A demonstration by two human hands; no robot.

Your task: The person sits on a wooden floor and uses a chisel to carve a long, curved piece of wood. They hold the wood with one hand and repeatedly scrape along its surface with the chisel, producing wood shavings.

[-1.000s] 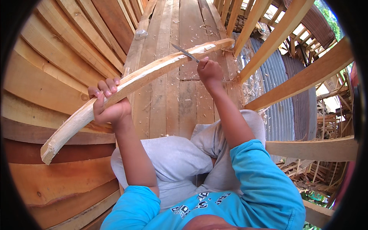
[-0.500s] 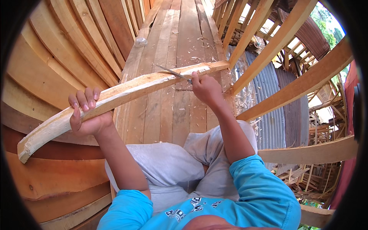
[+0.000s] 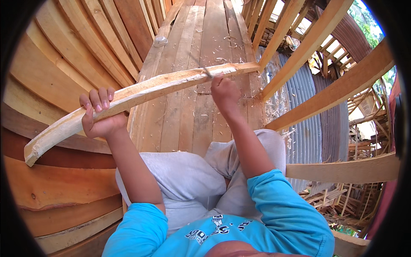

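Note:
A long curved timber, pale and roughly shaved along its side, slants across in front of me. My left hand grips it near its left part, thumb below and fingers over the top edge. The far right end meets an upright wooden post. My right hand is a fist closed round the handle of a thin-bladed knife. Its blade is smeared by motion and points up and left over the timber's upper edge. The handle is hidden in the fist.
Wood shavings lie scattered on the plank floor. Curved planks form a wall on the left. Open wooden ribs stand on the right, with corrugated metal sheets beyond them. A small clear container sits at the far left floor edge.
My right hand has shifted slightly up and left, and the knife blade has swung to point more upward. My left hand keeps its grip; the timber's left end appears slightly higher.

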